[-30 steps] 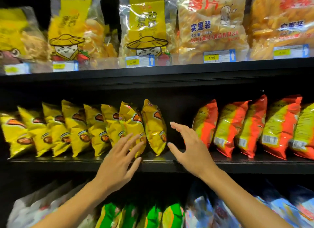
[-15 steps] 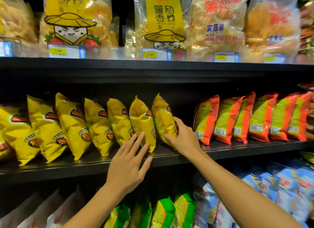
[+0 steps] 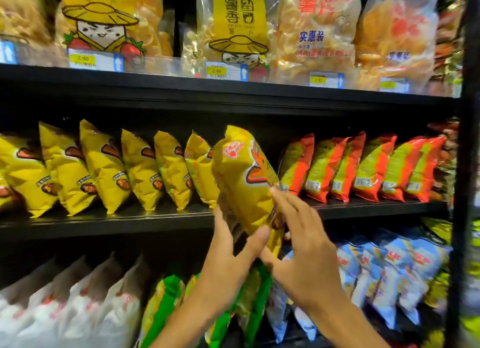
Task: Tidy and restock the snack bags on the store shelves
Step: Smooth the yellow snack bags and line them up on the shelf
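The left hand (image 3: 228, 246) grips the lower end of a yellow snack bag (image 3: 246, 181), thumb pressed on its front face and fingers behind it. The right hand (image 3: 304, 246) rests on the bag's right edge with fingers straight and slightly spread, the fingertips touching the foil at about 3 o'clock on the bag. The bag tilts with its top toward 11 o'clock, held off the middle shelf (image 3: 109, 220) and in front of its edge. At 9 o'clock from the bag, a row of yellow bags (image 3: 104, 166) stands leaning on that shelf. At 3 o'clock stands a row of red-and-yellow bags (image 3: 363, 166). At 12 o'clock, large clear chip bags (image 3: 239, 25) fill the upper shelf behind price tags (image 3: 226, 71). At 6 o'clock, green bags (image 3: 166, 303), white bags (image 3: 78, 303) and blue bags (image 3: 384, 272) sit below.
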{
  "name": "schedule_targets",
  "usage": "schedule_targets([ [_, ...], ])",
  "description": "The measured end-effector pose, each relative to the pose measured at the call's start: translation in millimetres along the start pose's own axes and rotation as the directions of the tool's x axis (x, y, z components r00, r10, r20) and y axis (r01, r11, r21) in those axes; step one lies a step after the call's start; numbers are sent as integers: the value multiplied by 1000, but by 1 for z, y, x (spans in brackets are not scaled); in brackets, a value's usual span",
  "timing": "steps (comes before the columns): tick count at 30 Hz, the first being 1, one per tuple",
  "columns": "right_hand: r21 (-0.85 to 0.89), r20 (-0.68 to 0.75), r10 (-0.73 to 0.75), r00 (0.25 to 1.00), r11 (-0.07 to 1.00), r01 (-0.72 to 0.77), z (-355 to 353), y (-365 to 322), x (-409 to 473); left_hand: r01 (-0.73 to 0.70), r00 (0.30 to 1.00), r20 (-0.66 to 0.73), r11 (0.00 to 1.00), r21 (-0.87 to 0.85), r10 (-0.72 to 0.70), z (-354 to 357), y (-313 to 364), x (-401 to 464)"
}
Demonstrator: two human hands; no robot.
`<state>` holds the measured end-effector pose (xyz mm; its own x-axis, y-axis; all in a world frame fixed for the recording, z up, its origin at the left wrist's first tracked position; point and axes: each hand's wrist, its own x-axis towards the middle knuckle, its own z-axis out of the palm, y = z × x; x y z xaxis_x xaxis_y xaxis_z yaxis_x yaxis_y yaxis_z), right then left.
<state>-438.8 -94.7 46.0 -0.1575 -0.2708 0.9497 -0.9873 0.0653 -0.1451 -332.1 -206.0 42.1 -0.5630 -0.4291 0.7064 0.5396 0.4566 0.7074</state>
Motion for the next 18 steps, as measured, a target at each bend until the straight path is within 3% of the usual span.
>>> schedule_targets([
  [3,112,60,-93,994,990,86,-5,2,-46,159,980,-104,983,-93,-168,20,-1,-25],
  [7,334,50,-74,996,941,53,-25,12,-82,178,973,-131,980,-89,-189,15,-17,-54],
  [10,548,7,230,973,813,-196,-40,16,-94,235,967,-98,972,-22,-236,14,-26,-86],
  [12,683,185,393,901,608,-406,-46,19,-101,264,964,-45,964,44,-262,18,-30,-109],
  [14,676,417,421,805,448,-585,-47,21,-113,324,946,20,945,47,-325,22,-33,-131],
  [16,631,502,438,745,404,-662,-49,22,-135,392,916,86,920,29,-393,23,-42,-151],
  [18,596,489,506,710,400,-696,-56,21,-154,436,892,113,899,42,-437,25,-49,-168],
])
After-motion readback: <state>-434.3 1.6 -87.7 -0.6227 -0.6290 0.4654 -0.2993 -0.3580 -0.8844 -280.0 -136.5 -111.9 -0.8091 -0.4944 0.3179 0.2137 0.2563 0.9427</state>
